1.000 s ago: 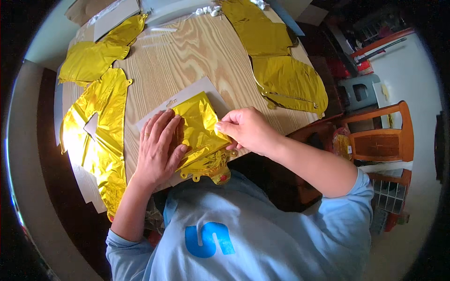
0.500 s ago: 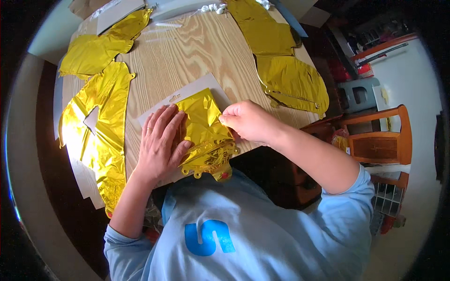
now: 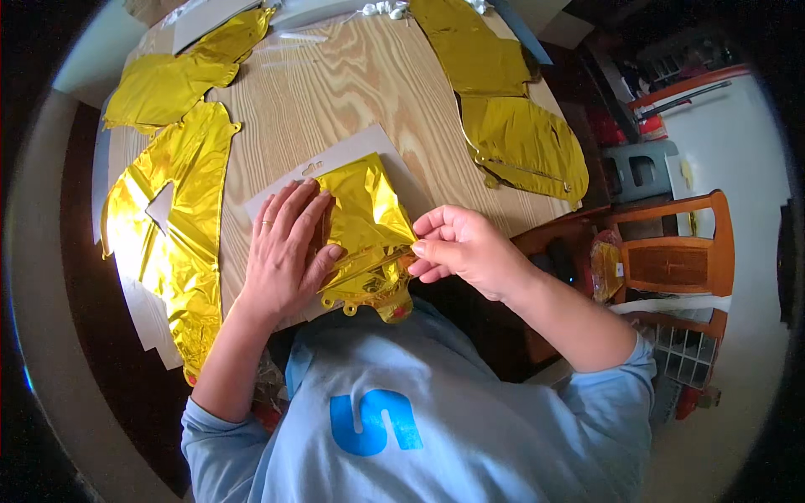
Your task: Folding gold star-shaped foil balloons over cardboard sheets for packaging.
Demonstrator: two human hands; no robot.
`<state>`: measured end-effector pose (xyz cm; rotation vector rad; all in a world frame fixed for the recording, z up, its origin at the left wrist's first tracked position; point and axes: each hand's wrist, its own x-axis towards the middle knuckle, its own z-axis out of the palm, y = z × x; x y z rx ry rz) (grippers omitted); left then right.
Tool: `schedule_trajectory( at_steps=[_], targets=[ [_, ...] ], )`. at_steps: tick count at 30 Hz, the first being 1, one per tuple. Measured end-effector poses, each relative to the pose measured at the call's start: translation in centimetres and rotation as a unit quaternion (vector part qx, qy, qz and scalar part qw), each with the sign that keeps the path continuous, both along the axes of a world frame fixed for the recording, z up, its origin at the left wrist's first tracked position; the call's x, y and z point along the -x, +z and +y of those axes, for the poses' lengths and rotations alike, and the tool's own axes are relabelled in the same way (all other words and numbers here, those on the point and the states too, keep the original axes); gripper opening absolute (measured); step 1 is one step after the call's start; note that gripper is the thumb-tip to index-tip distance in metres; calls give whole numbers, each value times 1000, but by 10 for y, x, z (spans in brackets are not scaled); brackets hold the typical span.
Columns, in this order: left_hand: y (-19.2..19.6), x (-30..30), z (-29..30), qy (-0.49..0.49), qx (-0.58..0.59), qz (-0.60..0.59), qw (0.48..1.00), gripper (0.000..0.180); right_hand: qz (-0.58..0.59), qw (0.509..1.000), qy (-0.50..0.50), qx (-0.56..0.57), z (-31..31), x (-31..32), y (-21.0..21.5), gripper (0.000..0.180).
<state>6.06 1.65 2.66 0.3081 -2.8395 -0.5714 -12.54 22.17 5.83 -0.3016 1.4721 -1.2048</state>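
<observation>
1. **Location.** The foil lies folded on the pale card, by the middle of the near edge of the worktop. Both are set askew to that edge.

2. **Left hand.** The left hand is laid flat, fingers slightly spread, over the card's left part; the thumb reaches onto the foil.

3. **Right hand.** The right hand is narrow, thumb and fingertips drawn together at the foil's right edge. Whether foil is clamped between them cannot be told.

4. **Technique (advised).**
 - Keep the left palm flat so that foil and card do not slip apart.
 - Handle the right edge by its margin only; a light pinch should limit creasing.
 - Align folds with the card's sides and press air outward.
 - Avoid pulling on the tabs; thin film may tear there.

5. **Appearance.** The foil is shiny gold and wrinkled, with bright highlights. The upper part is a fairly smooth panel; the lower end, toward the near edge, is crumpled, with small holed tabs and a red spot.

6. **Surroundings.** More gold sheets lie along the worktop's left edge and right edge.
</observation>
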Motion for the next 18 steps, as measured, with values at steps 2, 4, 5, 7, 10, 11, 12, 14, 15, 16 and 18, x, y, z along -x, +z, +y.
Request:
schedule_trajectory(
  at_steps=[2, 4, 5, 7, 10, 11, 12, 14, 15, 16, 18],
  targets=[
    [-1, 0, 0, 1, -5, 2, 1000, 63, -24, 1000, 0, -11, -1, 2, 2, 24],
    [-1, 0, -1, -2, -3, 4, 1000, 62, -21, 999, 14, -24, -2, 4, 6, 23],
    [-2, 0, -1, -2, -2, 5, 1000, 62, -20, 999, 22, -31, -3, 4, 7, 22],
    [-1, 0, -1, -1, -3, 6, 1000, 62, 13, 999, 30, -31, -5, 4, 8, 19],
    [-2, -1, -1, -3, -16, 10, 1000, 61, 69, 996, 54, -26, -9, 5, 1, 18],
    [-2, -2, -1, -3, -23, 11, 1000, 61, 88, 994, 65, -24, -10, 6, -2, 18],
    [-2, -3, -2, 2, -33, 23, 999, 59, 79, 995, 51, -25, -10, 5, -3, 17],
    [-2, -6, -3, 12, -52, 48, 997, 55, 60, 998, 22, -26, -11, 4, -5, 15],
    [2, -8, -1, 33, -89, 66, 993, 52, 49, 999, 15, -13, -11, 5, -6, 15],
    [9, -14, 2, 53, -126, 84, 987, 49, 37, 999, 8, 1, -9, 6, -7, 14],
    [13, -25, 7, 106, -145, 135, 974, 37, 15, 1000, -10, 23, -8, 6, -10, 13]
  ],
)
